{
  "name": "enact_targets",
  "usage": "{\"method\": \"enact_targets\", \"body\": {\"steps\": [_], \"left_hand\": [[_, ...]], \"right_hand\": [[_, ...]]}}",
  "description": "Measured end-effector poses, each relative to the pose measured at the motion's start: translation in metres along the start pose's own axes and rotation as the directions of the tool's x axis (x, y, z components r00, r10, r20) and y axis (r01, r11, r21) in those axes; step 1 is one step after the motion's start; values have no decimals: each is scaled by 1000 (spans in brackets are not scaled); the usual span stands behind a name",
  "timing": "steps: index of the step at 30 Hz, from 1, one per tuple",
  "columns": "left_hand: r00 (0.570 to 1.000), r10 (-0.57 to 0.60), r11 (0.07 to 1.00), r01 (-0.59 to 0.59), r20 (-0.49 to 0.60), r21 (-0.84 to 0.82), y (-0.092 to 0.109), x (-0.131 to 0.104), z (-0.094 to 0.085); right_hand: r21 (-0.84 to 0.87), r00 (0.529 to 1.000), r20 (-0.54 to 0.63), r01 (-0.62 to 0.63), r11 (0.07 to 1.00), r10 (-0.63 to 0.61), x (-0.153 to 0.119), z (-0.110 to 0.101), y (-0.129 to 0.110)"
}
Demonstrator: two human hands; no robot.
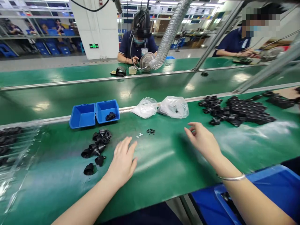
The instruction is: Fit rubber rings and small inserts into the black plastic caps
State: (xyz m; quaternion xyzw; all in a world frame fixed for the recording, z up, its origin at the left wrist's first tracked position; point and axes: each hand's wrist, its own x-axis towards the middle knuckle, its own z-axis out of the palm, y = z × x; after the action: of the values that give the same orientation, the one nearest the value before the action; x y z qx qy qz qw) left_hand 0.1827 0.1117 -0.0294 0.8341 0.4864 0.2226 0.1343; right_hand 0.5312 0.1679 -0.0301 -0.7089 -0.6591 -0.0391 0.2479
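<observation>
My left hand (123, 161) is over the green table (161, 175), fingers spread and holding nothing. Just beyond its fingertips are a few small white pieces (139, 135), with a cluster of tiny black parts (150, 131) to their right. Several black cup-shaped parts (99, 145) lie to the left of that hand. My right hand (199, 134) hovers on the right, empty, its thumb and fingers apart and slightly curled. Beyond the hands sit two clear plastic bags, one with white contents (146, 107) and one with a dark piece showing (174, 107).
Two joined blue bins (84, 115) stand at the back left, the right one holding black rings (110, 116). Many black parts (246, 111) cover the back right. Clear trays (14, 156) are at far left. A blue crate (276, 187) is lower right. People work across the belt.
</observation>
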Motion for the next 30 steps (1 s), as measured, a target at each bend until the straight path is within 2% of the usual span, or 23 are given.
{"method": "enact_targets", "body": {"steps": [2,3,5,7,10,14,20,22,24,27,30], "left_hand": [[986,-118,961,143,-118,236,-9,7,-9],[968,-178,920,227,-175,321,-14,9,-14],[936,-259,840,341,-240,422,-27,13,-22],[929,-289,802,366,-230,473,-38,15,-26],[954,-254,807,301,-162,508,-47,14,-26],[979,-169,842,206,-119,499,-49,11,-23],[955,-207,870,279,-213,406,-57,10,-23],[956,-197,890,268,-218,369,-56,11,-22],[973,-156,913,207,-170,352,-51,11,-19],[999,-26,932,17,20,362,-46,8,-10],[994,86,932,-102,61,347,-48,6,0]], "right_hand": [[221,974,135,147,964,-180,-5,7,-36],[306,940,202,206,929,-275,-7,11,-56],[411,871,264,287,865,-414,-10,21,-91],[452,823,275,345,822,-497,-10,33,-118],[397,805,261,413,820,-532,-7,51,-138],[321,814,258,436,841,-521,-8,66,-146],[351,806,243,446,824,-540,-11,72,-144],[366,802,242,447,816,-547,-11,71,-143],[355,801,251,447,821,-544,-11,68,-143],[319,803,274,444,837,-530,-11,65,-142],[297,804,291,439,848,-518,-9,65,-140]]}}
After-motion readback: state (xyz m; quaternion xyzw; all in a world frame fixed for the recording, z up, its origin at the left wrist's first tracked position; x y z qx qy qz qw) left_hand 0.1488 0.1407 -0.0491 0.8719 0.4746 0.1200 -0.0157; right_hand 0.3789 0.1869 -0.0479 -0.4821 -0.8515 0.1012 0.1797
